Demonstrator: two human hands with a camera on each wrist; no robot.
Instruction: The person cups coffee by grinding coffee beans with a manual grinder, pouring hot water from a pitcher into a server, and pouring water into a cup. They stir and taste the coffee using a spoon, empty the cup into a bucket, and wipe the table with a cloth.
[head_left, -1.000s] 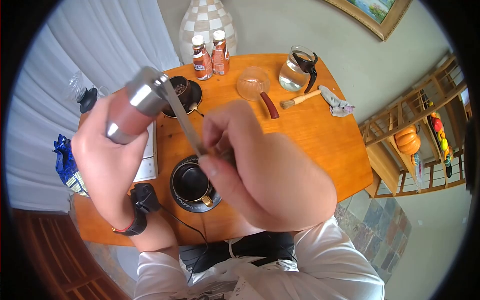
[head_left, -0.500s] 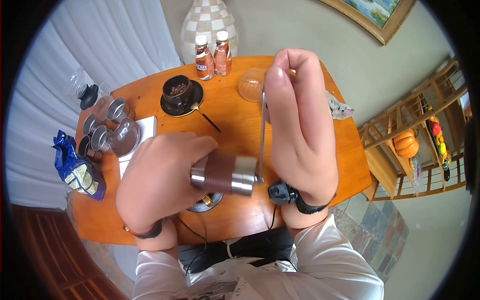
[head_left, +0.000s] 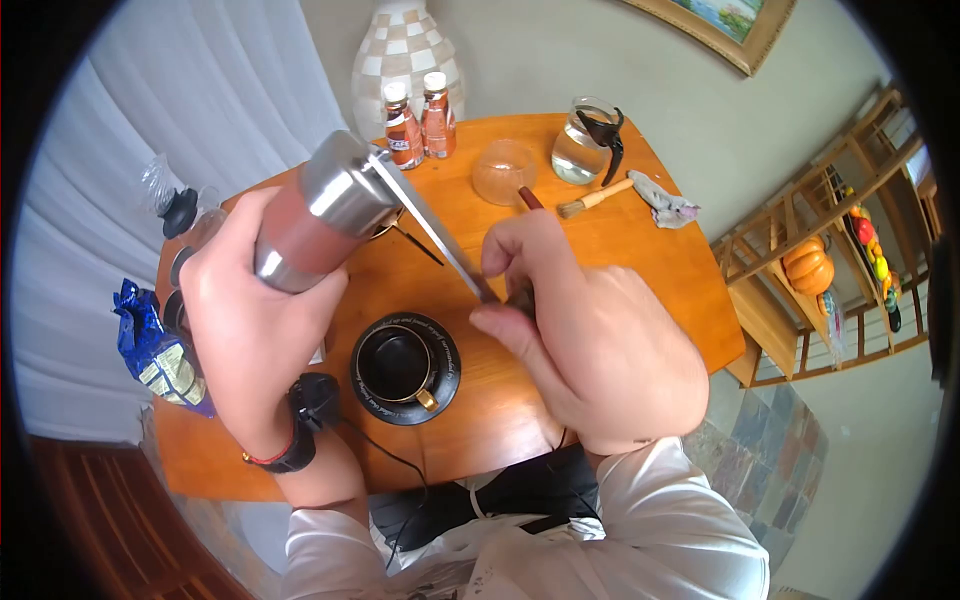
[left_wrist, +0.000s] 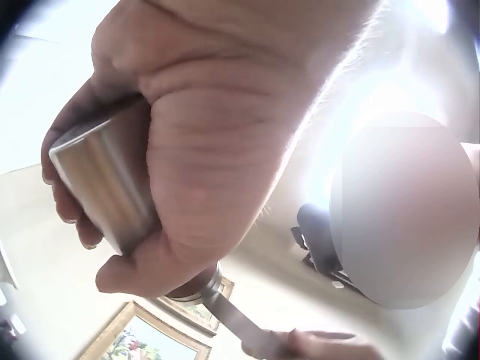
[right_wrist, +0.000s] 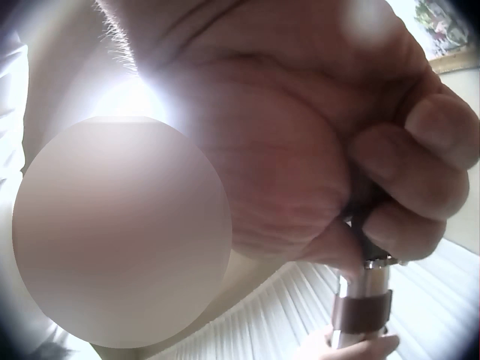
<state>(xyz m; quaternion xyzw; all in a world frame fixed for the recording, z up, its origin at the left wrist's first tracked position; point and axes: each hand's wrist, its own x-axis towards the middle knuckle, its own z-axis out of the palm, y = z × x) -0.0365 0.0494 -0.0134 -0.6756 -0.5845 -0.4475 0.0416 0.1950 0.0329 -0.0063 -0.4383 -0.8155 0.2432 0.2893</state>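
My left hand (head_left: 255, 300) grips a manual coffee grinder (head_left: 320, 215) round its brown middle band. The grinder is tilted in the air above the table's left side, its steel top toward the far right. From that top a flat metal crank (head_left: 430, 225) slants down to my right hand (head_left: 610, 340), where thumb and fingers hold the knob end. In the right wrist view those fingers curl round a dark knob (right_wrist: 367, 191). The left wrist view shows the grinder's steel base (left_wrist: 105, 187) inside the left palm. Below, a black cup (head_left: 395, 365) stands on a lettered saucer (head_left: 452, 390).
Two bottles (head_left: 404, 135) stand at the back before a checkered vase (head_left: 410, 60). A glass pot (head_left: 505, 175), a water jug (head_left: 580, 150), a brush (head_left: 595, 199) and a cloth (head_left: 660, 200) lie farther right. A blue bag (head_left: 155, 345) sits at the left edge.
Half a second ago the grinder lay nearly level over the cup with the crank pointing away. Now it is raised to the upper left, and my right hand has come nearer with the crank.
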